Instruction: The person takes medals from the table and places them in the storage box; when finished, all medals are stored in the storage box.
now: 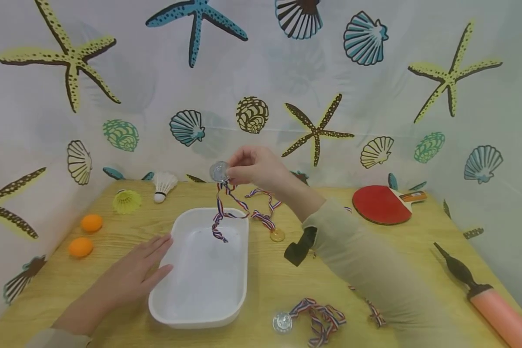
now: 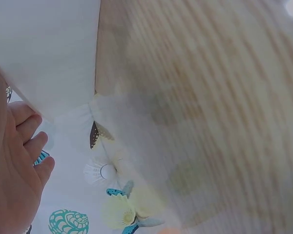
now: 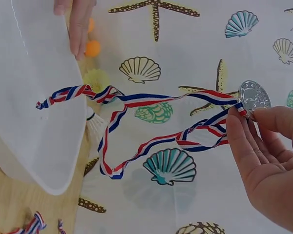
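the right arm reaches forward over the wooden table [image 1: 261, 290], forearm raised, with the right hand [image 1: 254, 166] lifted above the far end of the white tray [image 1: 239, 270]. its fingertips [image 3: 237, 122] pinch the silver medal [image 1: 219, 171] at the edge where the ribbon joins, the other fingers loosely curled beneath. the striped ribbon [image 1: 224, 212] hangs from the medal in loops, its lower end dangling over the tray's inside; whether it touches the tray floor cannot be told.

the left arm lies low along the table's near left side. the left hand [image 1: 139, 273] rests flat, fingers straight and slightly spread, fingertips touching the tray's left rim, holding nothing.

a gold medal [image 1: 277, 235] lies on the table just right of the tray, and another silver medal [image 1: 282, 322] lies near the tray's near right corner. 2 orange balls [image 1: 86, 235] sit well apart to the left.
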The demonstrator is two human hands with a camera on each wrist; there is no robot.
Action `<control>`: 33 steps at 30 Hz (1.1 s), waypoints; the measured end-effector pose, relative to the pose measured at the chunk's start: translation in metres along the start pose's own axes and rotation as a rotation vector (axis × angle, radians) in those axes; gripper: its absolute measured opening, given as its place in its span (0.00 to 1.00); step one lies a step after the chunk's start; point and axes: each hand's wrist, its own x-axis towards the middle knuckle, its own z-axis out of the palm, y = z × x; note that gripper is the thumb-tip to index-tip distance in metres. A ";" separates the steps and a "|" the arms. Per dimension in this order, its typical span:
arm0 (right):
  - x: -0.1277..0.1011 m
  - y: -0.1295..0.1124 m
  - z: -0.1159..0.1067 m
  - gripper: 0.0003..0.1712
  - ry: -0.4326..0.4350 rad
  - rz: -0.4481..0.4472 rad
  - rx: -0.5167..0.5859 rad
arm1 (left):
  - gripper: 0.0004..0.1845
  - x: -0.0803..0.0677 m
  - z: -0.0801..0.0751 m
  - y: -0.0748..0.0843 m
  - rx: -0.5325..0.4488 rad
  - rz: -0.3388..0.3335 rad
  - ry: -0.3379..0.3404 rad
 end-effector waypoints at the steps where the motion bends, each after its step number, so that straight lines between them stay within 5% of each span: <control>1: 0.003 0.003 0.006 0.05 -0.007 0.004 -0.010 | 0.34 0.000 0.000 0.000 0.002 0.001 0.002; 15: 0.039 0.046 0.062 0.04 0.048 0.080 0.030 | 0.34 -0.001 0.001 0.001 0.020 0.022 0.024; 33: 0.058 0.091 0.086 0.03 0.123 0.310 0.170 | 0.34 -0.001 0.000 0.002 0.021 0.019 0.017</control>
